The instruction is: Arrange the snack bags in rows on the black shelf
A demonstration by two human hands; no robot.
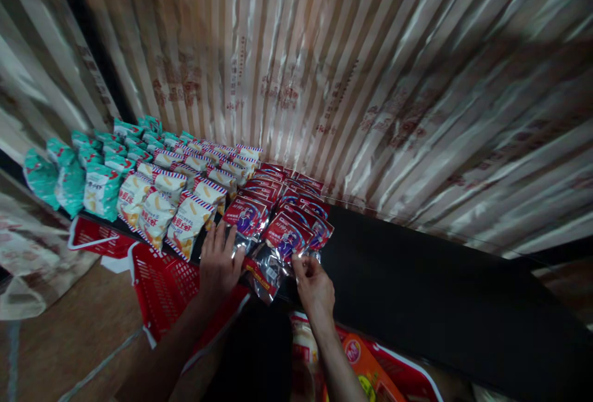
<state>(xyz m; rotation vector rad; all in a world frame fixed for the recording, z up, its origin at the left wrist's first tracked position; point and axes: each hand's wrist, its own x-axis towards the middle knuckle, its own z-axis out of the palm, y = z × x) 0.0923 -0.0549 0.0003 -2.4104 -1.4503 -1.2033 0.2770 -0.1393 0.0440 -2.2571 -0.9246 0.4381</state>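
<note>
While pleated, glossy sheeting (287,56) rises behind the goods, puffy teal bags (100,192) with crinkled film stand in rows at your far left. Next come plump white bags (188,226) with striped, crimped ends, their fronts bulging and creased. Your left hand (220,261) lies palm down at the front edge beside them, fingers apart, the tips at the near end of the left row of flat red packets (266,195). These overlap like shingles, shiny and thin, with clear plastic at their lower ends. The front red packet (288,235) lies on top at the near end of the right row, between your hands; your right hand (315,288) has its thumb and index finger clamped on the right side of that packet's lower part.

The table (407,278) is long, dark and smooth. Its near edge runs close under both hands, with red baskets (162,284) of perforated plastic below, and an orange package (368,371) in the one by your right forearm. To the right of the packets, the tabletop is bare, giving your right hand wide room sideways; bags crowd your left.
</note>
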